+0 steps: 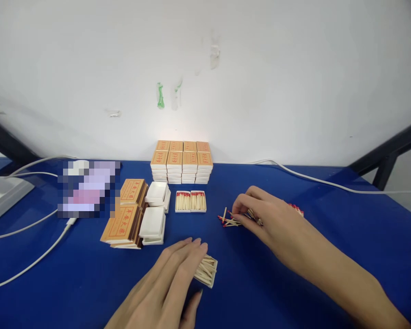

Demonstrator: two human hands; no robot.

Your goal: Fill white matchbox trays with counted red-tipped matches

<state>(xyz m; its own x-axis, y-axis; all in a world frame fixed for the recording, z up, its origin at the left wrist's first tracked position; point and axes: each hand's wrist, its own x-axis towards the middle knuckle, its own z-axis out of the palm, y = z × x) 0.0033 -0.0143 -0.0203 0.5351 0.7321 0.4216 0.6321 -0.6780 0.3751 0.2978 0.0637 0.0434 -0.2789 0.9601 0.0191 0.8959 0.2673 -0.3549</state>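
Observation:
Near the front of the table, my left hand [173,276] curves over a white matchbox tray [211,284], fingers across its left part and thumb at its near side. Wooden matches [205,269] fill this tray; my fingers hide part of them. Farther right, my right hand [263,212] is bent down with thumb and forefinger closing on matches in a loose pile [231,221] with red heads. How many are pinched is hidden. Beyond my hands, two trays of red-headed matches [191,201] sit side by side.
Orange matchboxes [181,160] are stacked against the wall. Left of centre stand stacked orange matchbox sleeves [123,221] and empty white trays [153,221]. More red match heads [296,209] show behind my right hand. White cables [44,256] and a blurred phone-like object [92,189] lie left.

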